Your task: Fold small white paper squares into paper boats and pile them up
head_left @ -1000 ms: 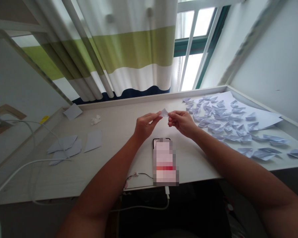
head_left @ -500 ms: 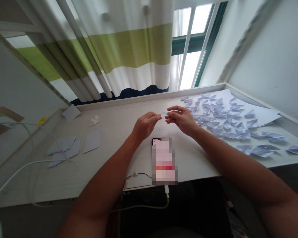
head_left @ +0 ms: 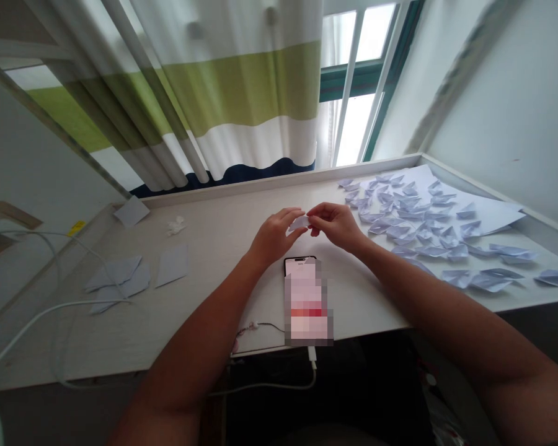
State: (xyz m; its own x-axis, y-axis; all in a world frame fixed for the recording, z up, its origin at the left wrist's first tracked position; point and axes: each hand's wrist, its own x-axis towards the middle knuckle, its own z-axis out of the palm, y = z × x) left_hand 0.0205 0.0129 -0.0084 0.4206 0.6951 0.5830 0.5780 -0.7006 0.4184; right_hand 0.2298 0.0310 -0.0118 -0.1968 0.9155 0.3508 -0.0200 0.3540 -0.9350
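A small folded piece of white paper [head_left: 299, 223] is held between both hands above the middle of the desk. My left hand [head_left: 276, 235] grips its left side, fingers along the top and thumb beneath. At its right end, the thumb and fingers of my right hand [head_left: 335, 224] pinch it. Just below the hands lies a phone [head_left: 303, 291], its screen lit and partly blurred out. Many folded paper boats [head_left: 411, 214] spread over the right side of the desk, close to my right forearm.
Larger white sheets [head_left: 497, 214] lie under and behind the boats. Flat paper pieces [head_left: 172, 265] and a crumpled tissue [head_left: 175, 226] are on the left. A white cable [head_left: 51, 310] loops over the left side; another plug [head_left: 312, 356] hangs from the phone at the desk's front edge.
My left fingers have spread around the paper, thumb now lower and fingers above. The paper has tilted so more of its face shows. My right fingers have closed into a tighter pinch.
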